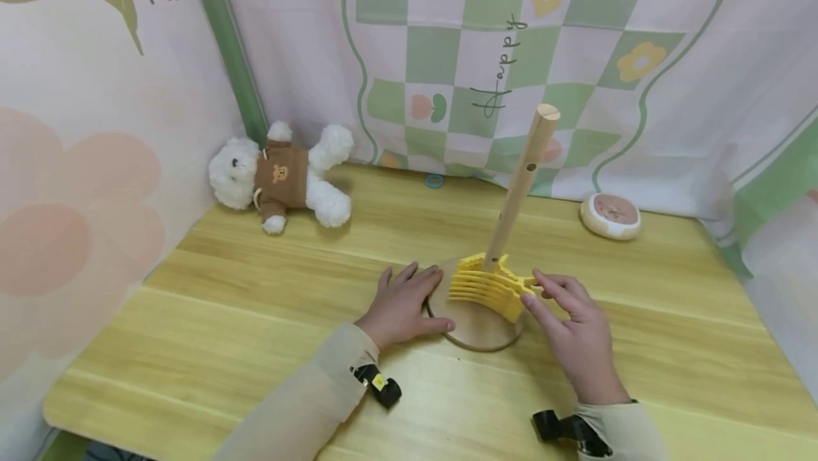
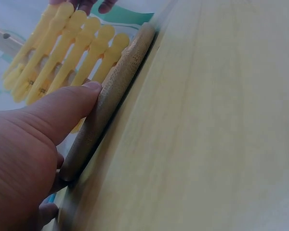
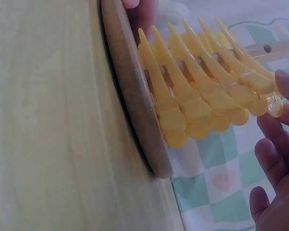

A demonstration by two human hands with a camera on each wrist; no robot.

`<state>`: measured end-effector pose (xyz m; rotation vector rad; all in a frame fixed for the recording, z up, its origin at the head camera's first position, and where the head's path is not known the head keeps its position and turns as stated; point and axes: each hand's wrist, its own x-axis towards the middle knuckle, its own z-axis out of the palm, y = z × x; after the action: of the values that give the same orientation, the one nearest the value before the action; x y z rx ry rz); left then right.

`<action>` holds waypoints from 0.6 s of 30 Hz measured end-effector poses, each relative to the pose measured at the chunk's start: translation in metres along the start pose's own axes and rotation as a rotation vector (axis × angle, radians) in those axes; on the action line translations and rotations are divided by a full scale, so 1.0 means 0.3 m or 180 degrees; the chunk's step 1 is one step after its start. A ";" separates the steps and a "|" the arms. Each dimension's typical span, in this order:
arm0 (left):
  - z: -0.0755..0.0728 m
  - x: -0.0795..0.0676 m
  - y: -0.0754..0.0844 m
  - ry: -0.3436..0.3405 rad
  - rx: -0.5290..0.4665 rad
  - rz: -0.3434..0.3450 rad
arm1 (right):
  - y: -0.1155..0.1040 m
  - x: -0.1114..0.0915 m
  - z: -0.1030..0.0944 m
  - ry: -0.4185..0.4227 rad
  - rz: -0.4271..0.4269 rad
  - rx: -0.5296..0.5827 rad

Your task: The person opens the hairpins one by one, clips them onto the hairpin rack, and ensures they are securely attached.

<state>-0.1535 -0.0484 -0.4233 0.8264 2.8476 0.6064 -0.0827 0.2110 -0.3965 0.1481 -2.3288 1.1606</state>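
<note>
Several yellow curved plastic pieces (image 1: 487,286) with knobbed ends are stacked around a wooden pole (image 1: 519,187). The pole rises from a round wooden base (image 1: 481,334) on the table. My left hand (image 1: 401,308) rests at the base's left side with fingers spread, its thumb lying against the rim (image 2: 106,101). My right hand (image 1: 578,326) pinches the knobbed end of the topmost yellow piece (image 3: 260,83) between thumb and index finger. The other fingers of that hand are loosely bent, away from the stack. Toothlike yellow prongs (image 3: 156,72) show one above another in the right wrist view.
A white plush toy (image 1: 284,175) in a brown shirt lies at the back left. A small blue ring (image 1: 434,181) sits near the back edge, and a round white-and-pink object (image 1: 611,217) at the back right. Behind the wooden table (image 1: 268,319) hangs a printed curtain (image 1: 434,56).
</note>
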 end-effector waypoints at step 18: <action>0.000 -0.001 -0.001 0.0026 -0.0038 0.0036 | -0.003 -0.003 0.020 -0.0003 0.0100 0.0135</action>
<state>-0.1533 -0.0487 -0.4233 0.8408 2.8456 0.6292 -0.0842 0.2055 -0.3992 0.1279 -2.3162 1.2258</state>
